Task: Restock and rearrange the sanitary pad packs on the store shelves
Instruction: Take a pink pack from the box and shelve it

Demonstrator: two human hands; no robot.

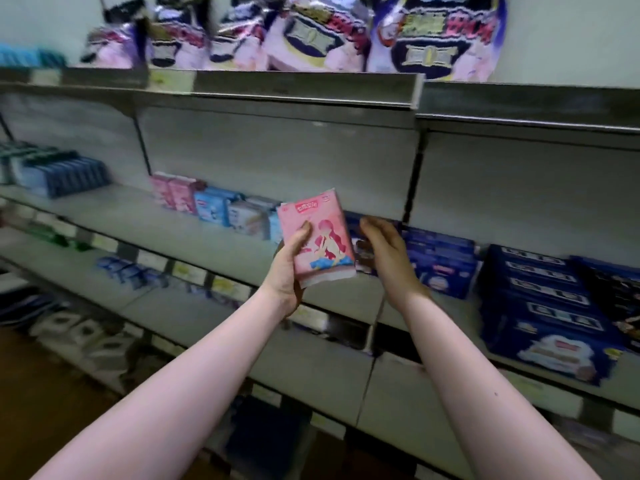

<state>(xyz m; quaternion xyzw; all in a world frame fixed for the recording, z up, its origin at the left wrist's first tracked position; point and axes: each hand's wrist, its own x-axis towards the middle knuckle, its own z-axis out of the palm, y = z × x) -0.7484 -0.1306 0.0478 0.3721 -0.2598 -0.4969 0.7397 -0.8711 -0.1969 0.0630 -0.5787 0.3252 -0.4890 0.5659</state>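
- The left hand (pixel 291 268) grips a pink sanitary pad pack (pixel 318 240) by its lower left edge, thumb across the front. It holds the pack upright in the air, in front of the middle shelf (pixel 138 216).
- The right hand (pixel 388 251) is just beside the pack, fingers loosely curved over a dark pack (pixel 363 258) on the shelf. I cannot tell whether it grips that one.
- The step looks like shelving the pink pack. It probably belongs with the two pink packs (pixel 173 194) at the left end of the row, beside the light blue packs (pixel 214 209).
- To do it well, set it upright, face outward and flush with its neighbours. Steady the row with the free hand so nothing topples.
- The pack is flat, soft-wrapped and pink, with a cartoon long-haired figure and a darker pink label on top. The lettering is too blurred to read.
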